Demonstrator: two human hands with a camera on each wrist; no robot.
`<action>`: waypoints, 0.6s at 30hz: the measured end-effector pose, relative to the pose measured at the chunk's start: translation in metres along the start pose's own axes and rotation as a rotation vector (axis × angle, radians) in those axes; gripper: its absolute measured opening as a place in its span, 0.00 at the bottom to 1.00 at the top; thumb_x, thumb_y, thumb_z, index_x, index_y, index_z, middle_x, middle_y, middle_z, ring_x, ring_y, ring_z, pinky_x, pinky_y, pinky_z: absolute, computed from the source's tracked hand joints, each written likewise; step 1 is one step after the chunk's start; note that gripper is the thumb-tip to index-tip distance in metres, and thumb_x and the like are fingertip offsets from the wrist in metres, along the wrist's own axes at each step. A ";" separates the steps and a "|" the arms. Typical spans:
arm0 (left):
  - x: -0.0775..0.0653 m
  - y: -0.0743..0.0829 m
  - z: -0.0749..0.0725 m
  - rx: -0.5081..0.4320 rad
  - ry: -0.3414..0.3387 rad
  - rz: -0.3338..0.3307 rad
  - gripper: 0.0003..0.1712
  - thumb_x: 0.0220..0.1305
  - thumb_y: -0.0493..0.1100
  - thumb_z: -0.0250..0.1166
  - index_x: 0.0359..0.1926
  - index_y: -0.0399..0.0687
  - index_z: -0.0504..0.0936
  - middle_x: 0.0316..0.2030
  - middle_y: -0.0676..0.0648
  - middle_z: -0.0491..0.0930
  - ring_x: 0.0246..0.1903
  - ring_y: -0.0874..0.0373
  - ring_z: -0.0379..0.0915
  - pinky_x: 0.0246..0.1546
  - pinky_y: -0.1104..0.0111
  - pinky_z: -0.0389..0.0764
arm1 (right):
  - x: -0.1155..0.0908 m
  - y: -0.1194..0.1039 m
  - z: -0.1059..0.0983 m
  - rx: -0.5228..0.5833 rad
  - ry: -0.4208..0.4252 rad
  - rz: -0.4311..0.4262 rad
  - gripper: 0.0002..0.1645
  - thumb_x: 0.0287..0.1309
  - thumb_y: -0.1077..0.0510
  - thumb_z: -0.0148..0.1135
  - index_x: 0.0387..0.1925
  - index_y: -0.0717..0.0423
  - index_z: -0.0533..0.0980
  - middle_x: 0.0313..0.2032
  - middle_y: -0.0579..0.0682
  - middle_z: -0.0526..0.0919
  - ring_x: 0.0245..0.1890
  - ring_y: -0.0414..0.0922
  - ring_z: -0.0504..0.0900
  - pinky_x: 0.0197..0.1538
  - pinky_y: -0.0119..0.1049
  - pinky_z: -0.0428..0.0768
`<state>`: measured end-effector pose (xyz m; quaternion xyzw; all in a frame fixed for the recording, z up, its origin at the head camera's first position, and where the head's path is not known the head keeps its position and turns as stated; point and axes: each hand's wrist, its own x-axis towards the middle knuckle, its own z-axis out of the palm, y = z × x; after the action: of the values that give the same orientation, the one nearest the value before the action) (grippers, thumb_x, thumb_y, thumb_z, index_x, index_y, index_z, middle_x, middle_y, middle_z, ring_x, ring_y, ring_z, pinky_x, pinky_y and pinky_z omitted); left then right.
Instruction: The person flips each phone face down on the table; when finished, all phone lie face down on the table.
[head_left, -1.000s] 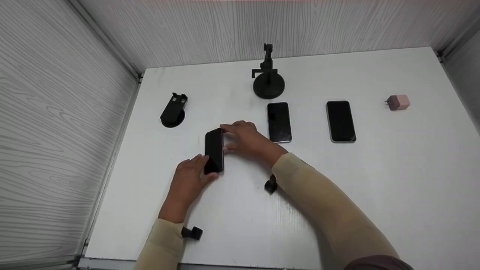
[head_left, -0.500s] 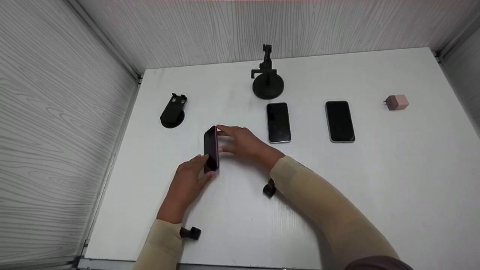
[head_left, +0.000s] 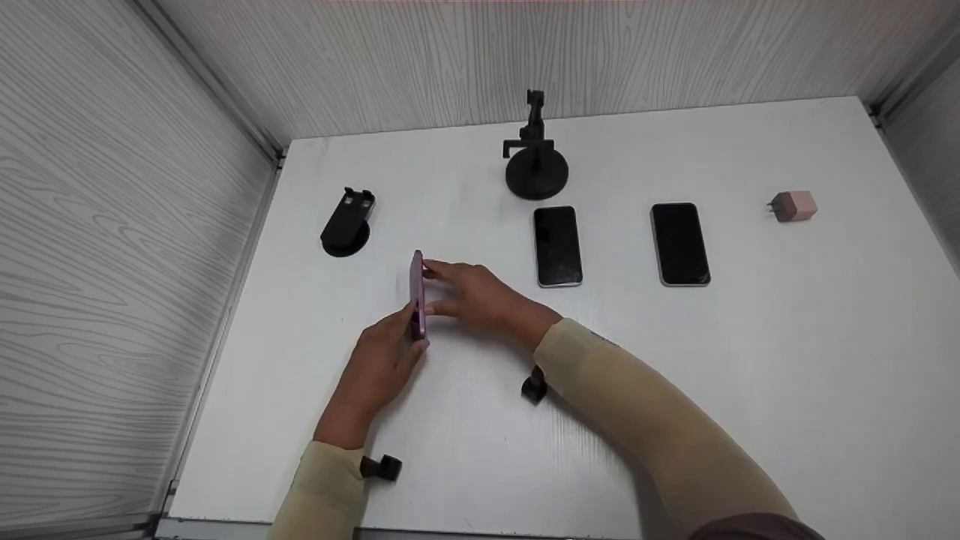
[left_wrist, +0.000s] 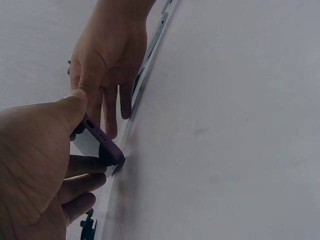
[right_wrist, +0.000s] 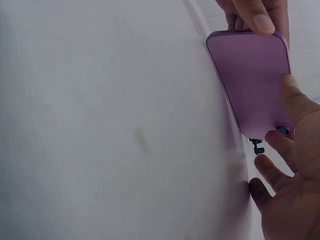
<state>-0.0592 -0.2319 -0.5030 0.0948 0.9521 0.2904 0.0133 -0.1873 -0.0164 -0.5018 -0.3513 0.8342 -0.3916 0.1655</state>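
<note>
A smartphone with a purple back (right_wrist: 245,85) is tilted up on its long edge over the white table. In the head view the phone (head_left: 420,315) appears as a thin pinkish-purple strip. My left hand (head_left: 375,367) pinches its near end, thumb on the back side and fingers on the screen side. At the far end my right hand (head_left: 480,296) holds it with thumb and forefinger, the other fingers spread. The left wrist view shows the port in the phone's bottom edge (left_wrist: 106,141). Its screen faces left, mostly hidden.
Two black-screened phones, one in the middle (head_left: 558,247) and one farther right (head_left: 680,245), lie flat on the white table (head_left: 787,375). Behind them stands a black round-based holder (head_left: 537,171). A black phone stand (head_left: 348,222) is at left, a pink charger plug (head_left: 795,206) at right.
Both hands have turned the phone from leaning with its screen showing to nearly upright on its long edge. My right hand has shifted slightly left with it.
</note>
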 end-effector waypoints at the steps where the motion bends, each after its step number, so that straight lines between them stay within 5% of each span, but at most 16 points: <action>1: 0.000 0.000 0.000 -0.012 -0.002 -0.005 0.41 0.82 0.52 0.65 0.86 0.48 0.60 0.76 0.38 0.75 0.76 0.37 0.71 0.79 0.41 0.69 | 0.000 -0.001 0.001 -0.003 -0.007 -0.001 0.55 0.71 0.35 0.69 0.88 0.45 0.55 0.80 0.43 0.72 0.82 0.47 0.68 0.84 0.45 0.65; 6: 0.000 0.002 0.000 -0.058 -0.010 -0.026 0.45 0.83 0.53 0.63 0.89 0.50 0.52 0.75 0.36 0.75 0.77 0.34 0.69 0.79 0.39 0.69 | -0.001 -0.004 0.009 -0.034 -0.012 0.007 0.56 0.72 0.33 0.68 0.88 0.45 0.54 0.81 0.45 0.70 0.82 0.49 0.68 0.84 0.44 0.65; 12: 0.000 0.000 -0.002 -0.078 0.011 -0.036 0.45 0.82 0.53 0.63 0.88 0.47 0.54 0.76 0.31 0.72 0.76 0.31 0.69 0.78 0.38 0.69 | -0.002 -0.006 0.017 -0.213 -0.006 0.020 0.61 0.68 0.28 0.69 0.88 0.49 0.54 0.77 0.54 0.76 0.80 0.54 0.69 0.84 0.48 0.66; 18: -0.002 -0.004 -0.005 -0.110 0.015 -0.051 0.46 0.82 0.53 0.64 0.89 0.51 0.53 0.79 0.37 0.71 0.78 0.34 0.66 0.79 0.38 0.67 | -0.003 -0.007 0.021 -0.288 -0.007 0.021 0.61 0.67 0.29 0.72 0.88 0.48 0.55 0.76 0.55 0.77 0.82 0.57 0.66 0.85 0.51 0.63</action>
<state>-0.0588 -0.2382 -0.5016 0.0672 0.9368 0.3427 0.0186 -0.1700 -0.0284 -0.5103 -0.3641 0.8848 -0.2648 0.1204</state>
